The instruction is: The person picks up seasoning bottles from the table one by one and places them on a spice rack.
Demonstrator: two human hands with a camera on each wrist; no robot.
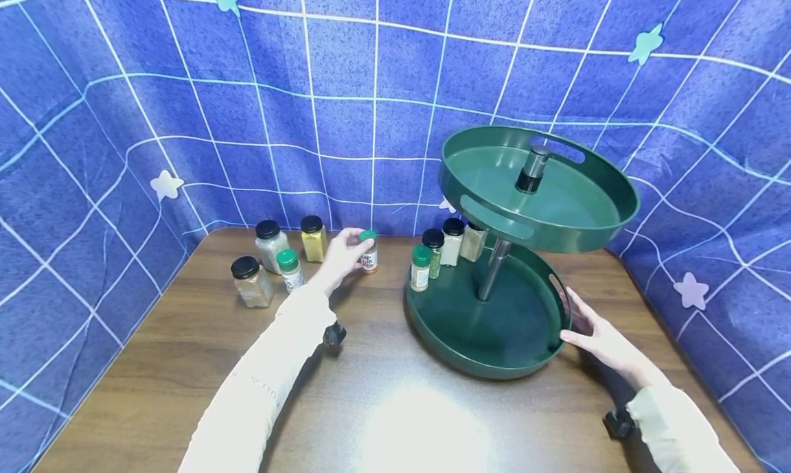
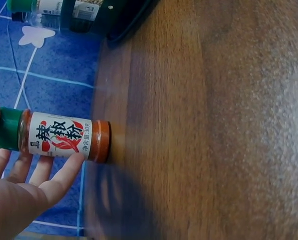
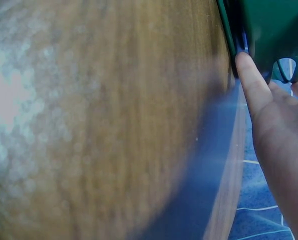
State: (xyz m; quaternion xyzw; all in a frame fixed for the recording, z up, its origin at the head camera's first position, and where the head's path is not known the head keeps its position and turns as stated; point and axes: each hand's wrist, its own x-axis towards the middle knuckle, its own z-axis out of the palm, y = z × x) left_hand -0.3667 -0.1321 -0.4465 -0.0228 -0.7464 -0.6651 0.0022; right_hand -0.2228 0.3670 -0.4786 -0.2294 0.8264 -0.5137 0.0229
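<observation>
Left hand, fingers slightly bent and hiding part of the label, pinches an upright green-capped jar of orange-red powder near the table's back edge; right hand, fingers partly hidden, grips the lower tray's rim.

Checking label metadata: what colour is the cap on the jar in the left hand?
Green cap on the jar; clearest in the left wrist view.
</observation>
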